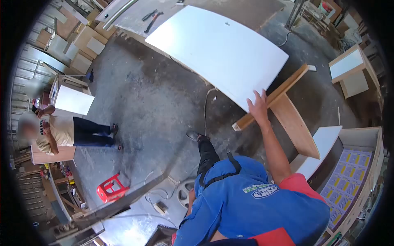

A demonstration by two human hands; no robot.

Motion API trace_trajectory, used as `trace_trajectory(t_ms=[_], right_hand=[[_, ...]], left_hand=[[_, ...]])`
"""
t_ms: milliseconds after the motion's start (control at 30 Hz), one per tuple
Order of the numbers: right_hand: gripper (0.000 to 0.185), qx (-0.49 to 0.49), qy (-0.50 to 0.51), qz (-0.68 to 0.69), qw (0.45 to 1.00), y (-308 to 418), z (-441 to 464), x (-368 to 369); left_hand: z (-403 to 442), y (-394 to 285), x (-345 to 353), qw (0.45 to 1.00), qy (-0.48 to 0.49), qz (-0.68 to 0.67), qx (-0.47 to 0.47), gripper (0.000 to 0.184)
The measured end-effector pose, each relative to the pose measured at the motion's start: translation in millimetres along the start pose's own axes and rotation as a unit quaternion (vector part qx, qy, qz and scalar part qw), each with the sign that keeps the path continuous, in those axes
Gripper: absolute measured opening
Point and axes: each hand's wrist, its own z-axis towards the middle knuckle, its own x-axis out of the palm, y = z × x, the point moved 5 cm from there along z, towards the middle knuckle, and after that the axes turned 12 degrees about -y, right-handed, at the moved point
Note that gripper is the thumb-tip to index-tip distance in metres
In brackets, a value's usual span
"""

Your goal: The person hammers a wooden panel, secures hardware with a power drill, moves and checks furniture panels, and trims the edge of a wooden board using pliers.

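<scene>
Our badge (264, 191) seeming to read PANEL, our right hand (258, 108) outstretched, fingers spread at a white board (221, 53), our left hand (191, 197) low, its grip we cannot tell

I see the right fingers (257, 98) spread over a white rectangular panel's (221, 53) corner, a long brown wooden bar (287, 84) beside them.

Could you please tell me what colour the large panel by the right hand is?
The panel is white, best seen in the head view.

A head-worn camera looks forward and down — close above the blue apron (246, 209), wide across the floor (141, 98).
</scene>
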Motion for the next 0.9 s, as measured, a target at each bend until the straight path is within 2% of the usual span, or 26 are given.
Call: trace_trajectory(t_ms=[133,167,233,267,300,333,367,400,433,467,533,600,633,667,700,767,833,900], right_hand=[[0.059,0.059,-0.026,-0.045,0.997,-20,17,19],[0.057,0.084,-0.03,-0.051,0.995,-15,24,17],[0.054,0.074,-0.056,-0.138,0.986,-23,29,31],[0.054,0.069,-0.056,-0.136,0.987,-22,37,36],[0.052,0.1,-0.072,-0.152,0.981,-23,43,40],[0.05,0.133,-0.084,-0.171,0.973,-23,46,42],[0.05,0.133,-0.076,-0.172,0.973,-18,49,43],[0.047,0.157,-0.083,-0.194,0.965,-14,52,38],[0.044,0.178,-0.092,-0.212,0.956,-12,58,38],[0.044,0.175,-0.088,-0.21,0.958,-20,63,45],[0.038,0.18,-0.128,-0.189,0.957,-61,64,49],[0.041,0.199,-0.195,-0.11,0.954,-81,71,44],[0.049,0.22,-0.241,-0.111,0.939,-80,75,39],[0.048,0.286,-0.236,-0.089,0.925,-102,78,44],[0.047,0.35,-0.229,-0.067,0.906,-143,80,48],[0.053,0.347,-0.12,0.039,0.93,-298,49,90],[0.056,0.301,-0.157,-0.004,0.941,-268,49,86],[0.055,0.32,-0.138,-0.169,0.922,-222,54,70]], left_hand=[[89,-15,-22,0.973,0.043,0.205,0.092,0.026],[113,-21,-29,0.958,0.051,0.256,0.119,0.026],[166,-39,-46,0.919,0.07,0.343,0.182,0.027],[195,-50,-56,0.895,0.075,0.383,0.218,0.027],[228,-64,-68,0.905,0.077,0.369,0.198,0.027],[258,-72,-83,0.983,0.05,0.175,0.03,0.028],[283,-79,-98,0.989,0.018,-0.029,-0.142,0.03],[330,-71,-106,0.995,-0.038,0.01,-0.09,0.031],[350,-93,-119,0.993,-0.052,-0.07,-0.074,0.027],[376,-130,-132,0.985,-0.069,-0.151,-0.056,0.023],[416,-196,-155,0.989,-0.091,-0.115,0.026,0.028],[433,-278,-172,0.985,-0.098,-0.129,0.064,0.035],[443,-312,-173,0.982,-0.091,-0.14,0.088,0.035],[453,-347,-172,0.978,-0.085,-0.152,0.112,0.035],[458,-387,-172,0.981,-0.061,-0.147,0.112,0.037],[465,-453,-163,0.98,-0.018,-0.164,0.112,0.042],[488,-514,-151,0.974,-0.008,-0.177,0.14,0.048],[508,-563,-140,0.968,-0.031,-0.181,0.171,0.055]])
